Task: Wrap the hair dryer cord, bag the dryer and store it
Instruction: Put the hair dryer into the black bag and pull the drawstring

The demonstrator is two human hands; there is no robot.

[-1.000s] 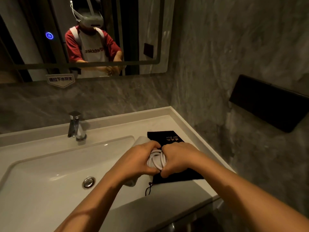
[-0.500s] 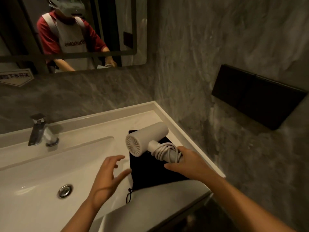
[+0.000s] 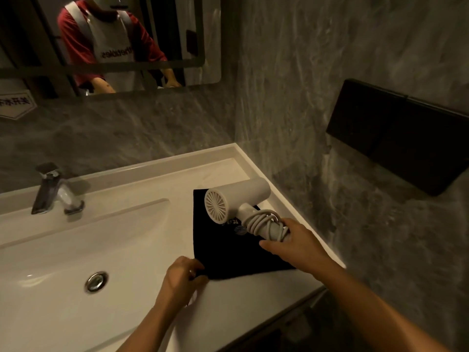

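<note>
Faucet (image 3: pixel 54 190) is sitting far left on the white vanity top (image 3: pixel 157 174), spout pointing over the basin (image 3: pixel 76 245); drain plug (image 3: pixel 96 281) is sitting near-left in the basin floor. Left hand (image 3: pixel 181 282) is pinching the near-left corner of the black bag (image 3: pixel 233 252), fingers curled onto the fabric edge. Bag is lying flat on the counter right of the basin, near the right wall. Hair dryer (image 3: pixel 237 201) is hovering over the bag's far-right part, rear grille facing left and near, barrel pointing far-right. Cord (image 3: pixel 264 221) is coiled around the handle in loose loops. Right hand (image 3: pixel 295 246) is gripping the lower end of the handle, closed over handle and cord. Black wall panel (image 3: pixel 396 133) is sitting far right on the grey wall.
</note>
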